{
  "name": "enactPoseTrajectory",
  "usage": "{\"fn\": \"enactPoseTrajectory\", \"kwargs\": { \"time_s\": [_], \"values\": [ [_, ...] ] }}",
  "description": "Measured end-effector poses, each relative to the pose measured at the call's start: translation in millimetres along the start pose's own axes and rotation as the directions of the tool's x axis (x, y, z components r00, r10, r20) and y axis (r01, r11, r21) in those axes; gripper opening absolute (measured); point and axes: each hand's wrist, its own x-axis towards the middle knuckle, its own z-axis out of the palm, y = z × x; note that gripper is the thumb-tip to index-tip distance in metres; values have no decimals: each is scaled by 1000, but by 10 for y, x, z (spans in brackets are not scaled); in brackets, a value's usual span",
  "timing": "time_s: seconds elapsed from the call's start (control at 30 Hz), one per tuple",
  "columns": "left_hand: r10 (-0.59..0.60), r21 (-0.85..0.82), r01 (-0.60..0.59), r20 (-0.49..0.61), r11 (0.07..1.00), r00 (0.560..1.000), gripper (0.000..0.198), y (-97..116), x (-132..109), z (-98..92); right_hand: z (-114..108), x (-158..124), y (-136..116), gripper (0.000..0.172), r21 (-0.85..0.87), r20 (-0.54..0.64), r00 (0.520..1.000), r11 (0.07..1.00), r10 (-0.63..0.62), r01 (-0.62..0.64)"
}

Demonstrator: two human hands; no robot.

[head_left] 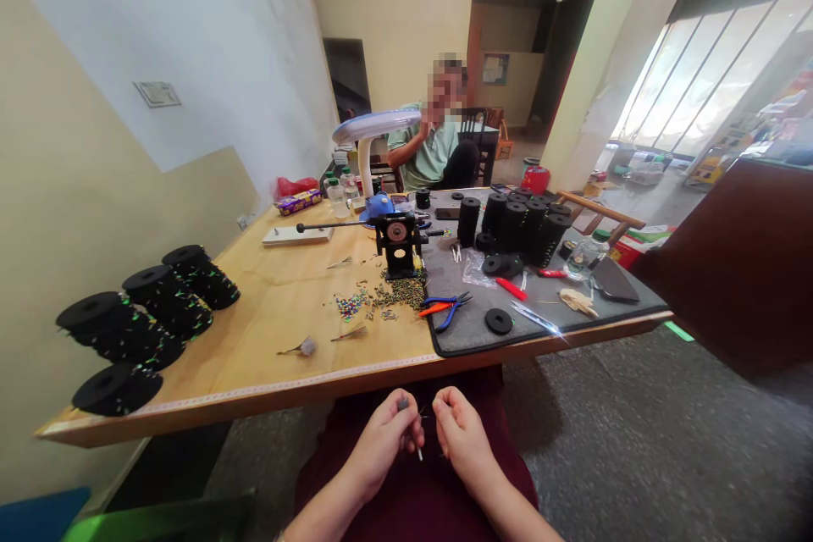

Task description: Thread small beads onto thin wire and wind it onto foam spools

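Note:
Both hands are held over my lap, just below the table's front edge. My left hand (395,425) is closed around a small thin item: a dark grey end (403,404) shows at the thumb and a white tip (420,455) sticks out below. What kind of thing it is, I cannot make out. A short distance away, my right hand (458,430) is pinched, thumb against fingers; anything in that pinch is too small to name. Fine dark strands seem to show in the gap between the hands. Nearest on the tabletop are two thin wire-like bundles (306,347) and blue-and-orange pliers (448,306).
Black foam rolls (105,389) with small colourful bits stand at left, more black rolls (513,224) at back right. Loose beads (349,305) lie before a black hand-cranked device (399,246). Scissors (534,318) rest on the grey mat (470,339). A person (432,148) sits opposite, behind a lamp (374,127).

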Motion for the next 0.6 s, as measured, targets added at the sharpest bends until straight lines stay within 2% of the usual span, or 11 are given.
{"fn": "enactPoseTrajectory", "kwargs": {
  "time_s": [0.33,0.5,0.6],
  "values": [
    [14,245,-19,20,969,1000,5,26,0,9,5,-2,-1,51,2,-1,1000,1000,3,-3],
    [145,430,-120,-26,895,989,10,60,2,18,35,-12,-42,51,4,36,999,1000,-11,11],
    [188,539,-135,-43,831,981,16,103,-17,15,19,-13,-69,50,36,66,998,999,-13,11]
  ]
}}
